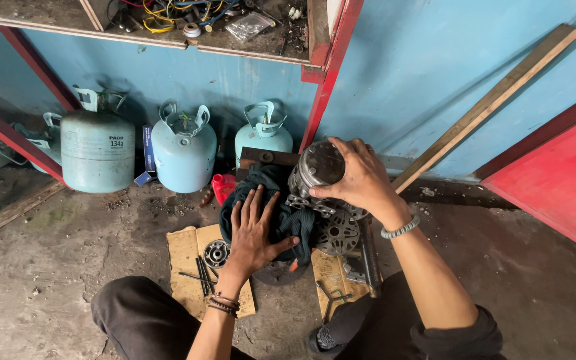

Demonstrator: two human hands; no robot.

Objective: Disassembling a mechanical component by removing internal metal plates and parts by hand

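Kneeling on concrete floor (68, 267) | blue wall (428, 60) | left hand (253, 233) on cloth (288, 220)

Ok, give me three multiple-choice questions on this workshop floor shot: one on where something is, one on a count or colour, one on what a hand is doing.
1. Where does the left hand rest?
A. flat on the dark cloth
B. on a gas cylinder
C. on the wooden plank

2. How many pale blue-green gas cylinders stand fully in view along the wall?
A. one
B. three
C. six

3. What is the right hand doing?
A. hanging free
B. gripping the round metal part from above
C. holding a hammer

Answers: 1 A, its fingers are spread on the cloth. 2 B, a large cylinder, a middle cylinder and a right cylinder show. 3 B, its fingers wrap the part's top.
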